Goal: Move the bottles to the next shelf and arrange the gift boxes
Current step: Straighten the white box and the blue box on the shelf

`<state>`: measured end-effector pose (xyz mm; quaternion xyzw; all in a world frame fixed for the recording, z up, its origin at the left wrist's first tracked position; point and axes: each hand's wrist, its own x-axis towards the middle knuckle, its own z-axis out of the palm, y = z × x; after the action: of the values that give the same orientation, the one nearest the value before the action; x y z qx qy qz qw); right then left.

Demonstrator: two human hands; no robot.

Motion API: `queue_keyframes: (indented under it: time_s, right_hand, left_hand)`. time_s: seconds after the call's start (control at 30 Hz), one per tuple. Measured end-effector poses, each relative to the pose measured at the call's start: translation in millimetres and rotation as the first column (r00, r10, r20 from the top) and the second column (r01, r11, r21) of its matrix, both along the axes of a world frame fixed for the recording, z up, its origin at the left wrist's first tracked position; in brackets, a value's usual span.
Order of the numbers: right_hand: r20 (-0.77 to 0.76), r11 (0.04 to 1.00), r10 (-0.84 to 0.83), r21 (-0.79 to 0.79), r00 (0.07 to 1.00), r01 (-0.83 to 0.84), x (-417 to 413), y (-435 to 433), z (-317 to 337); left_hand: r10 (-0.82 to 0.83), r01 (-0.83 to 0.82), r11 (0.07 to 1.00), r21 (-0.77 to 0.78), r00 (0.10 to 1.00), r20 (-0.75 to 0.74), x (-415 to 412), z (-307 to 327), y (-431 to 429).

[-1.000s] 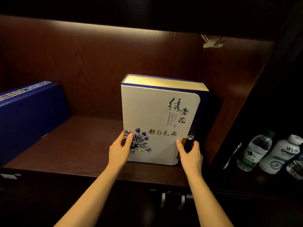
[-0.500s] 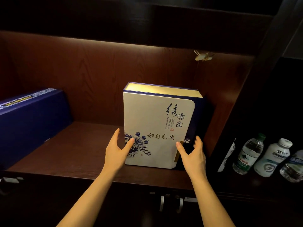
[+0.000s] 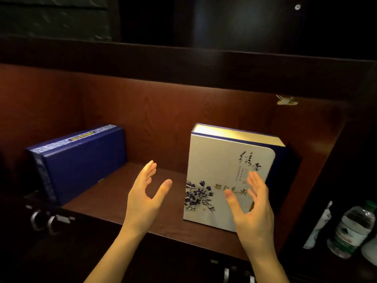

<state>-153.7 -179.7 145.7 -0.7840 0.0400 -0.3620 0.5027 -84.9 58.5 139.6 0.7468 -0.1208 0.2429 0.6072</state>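
Observation:
A white gift box (image 3: 222,160) with blue flowers and black calligraphy stands upright at the right of the lit wooden shelf (image 3: 114,193). A dark blue gift box (image 3: 81,164) stands on its long side at the shelf's left. My left hand (image 3: 146,193) hovers open, fingers spread, left of the white box and apart from it. My right hand (image 3: 255,205) is open in front of the white box's lower right part, holding nothing. A clear water bottle (image 3: 350,227) with a green cap stands in the dark compartment to the right.
A dark divider wall (image 3: 318,180) separates the shelf from the bottle compartment. A white bottle (image 3: 370,250) shows partly at the right edge. Metal cabinet handles (image 3: 40,221) sit below the shelf's front edge. A small white fitting (image 3: 286,101) hangs under the shelf's top.
Both hands have let go of the white gift box and drawn back with fingers spread. The view has shifted left, so the blue box shows more fully.

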Motion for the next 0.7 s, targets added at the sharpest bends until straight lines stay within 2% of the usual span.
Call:
queue_keyframes:
  time_s: [0.37, 0.7]
  right_hand:
    - [-0.044, 0.939, 0.342, -0.034, 0.939, -0.343, 36, 118, -2]
    - [-0.101, 0.882, 0.463, -0.049, 0.881, -0.469, 95, 187, 2]
  left_hand:
    - [0.333, -0.332, 0.943, 0.017, 0.942, -0.049, -22, -11, 127]
    - [0.521, -0.523, 0.852, 0.017, 0.846, -0.113, -15, -14, 202]
